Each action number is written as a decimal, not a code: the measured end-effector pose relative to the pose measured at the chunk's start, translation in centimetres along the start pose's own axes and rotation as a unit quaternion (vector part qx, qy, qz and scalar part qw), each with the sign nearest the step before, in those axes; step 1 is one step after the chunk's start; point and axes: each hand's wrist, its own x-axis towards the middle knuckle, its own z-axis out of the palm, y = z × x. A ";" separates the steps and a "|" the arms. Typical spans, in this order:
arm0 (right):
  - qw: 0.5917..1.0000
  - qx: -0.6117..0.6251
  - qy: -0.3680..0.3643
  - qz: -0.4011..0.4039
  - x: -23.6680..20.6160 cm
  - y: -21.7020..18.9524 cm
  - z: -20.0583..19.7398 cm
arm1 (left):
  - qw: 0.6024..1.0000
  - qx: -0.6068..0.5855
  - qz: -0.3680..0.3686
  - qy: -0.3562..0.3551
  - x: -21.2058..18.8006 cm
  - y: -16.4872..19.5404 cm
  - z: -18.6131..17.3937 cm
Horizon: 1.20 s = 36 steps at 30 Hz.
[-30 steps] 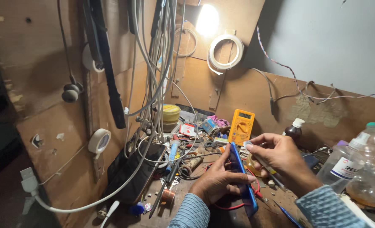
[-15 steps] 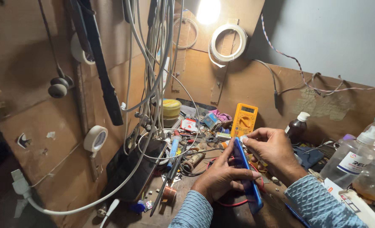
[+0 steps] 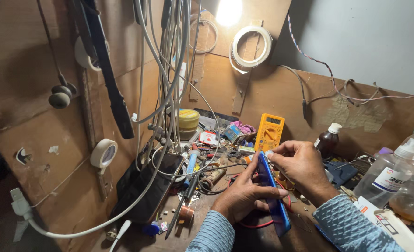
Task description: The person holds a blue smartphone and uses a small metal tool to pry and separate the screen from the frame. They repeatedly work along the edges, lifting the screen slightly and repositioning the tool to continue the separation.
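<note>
Cluttered wooden workbench (image 3: 225,198). Left: dark phone (image 3: 148,186) lying under hanging grey cables (image 3: 167,70). Centre: left hand (image 3: 242,196) clamped around a blue, slim phone-like device (image 3: 272,196), held on edge above the bench; right hand (image 3: 302,165) pinches its upper end. Behind: yellow multimeter (image 3: 269,133), untouched. Right: clear plastic bottles (image 3: 403,172). The device appears closed, so the work seems at an early stage.

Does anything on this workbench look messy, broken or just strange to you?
Mostly clutter. A thick tangle of cables hangs over a dark phone that leans tilted against the wall. Small parts and tools lie strewn around the yellow multimeter. Both hands hold a blue phone up on its edge. Nothing looks spilled.
</note>
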 end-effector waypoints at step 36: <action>0.966 0.172 -0.098 0.168 1.2 0.6 -1.3 | 0.999 -0.007 -0.007 -0.032 -1.1 0.3 0.6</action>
